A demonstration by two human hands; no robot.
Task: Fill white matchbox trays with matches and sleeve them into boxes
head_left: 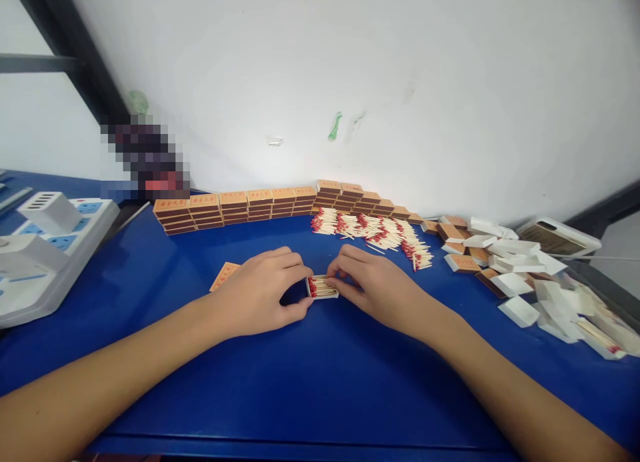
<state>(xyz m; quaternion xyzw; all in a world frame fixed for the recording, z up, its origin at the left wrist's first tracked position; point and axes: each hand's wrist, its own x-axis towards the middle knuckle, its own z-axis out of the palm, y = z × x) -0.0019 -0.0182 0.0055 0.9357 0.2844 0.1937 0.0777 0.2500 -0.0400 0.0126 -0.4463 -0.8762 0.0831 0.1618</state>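
Observation:
A small white matchbox tray (pixel 323 287) filled with red-tipped matches lies on the blue table (pixel 310 382), between both hands. My left hand (pixel 263 292) curls around its left end, thumb and fingers pinching it. My right hand (pixel 373 282) grips its right end with bent fingers. An orange matchbox sleeve (pixel 223 275) lies flat just left of my left hand. Behind the hands, a loose pile of matches (pixel 373 232) is spread on the table.
Stacked orange matchboxes (pixel 235 207) line the wall at the back. A heap of empty white trays and orange sleeves (pixel 515 269) sits at the right. A white power strip (pixel 47 242) stands at the left. A phone (pixel 557 237) lies at the far right.

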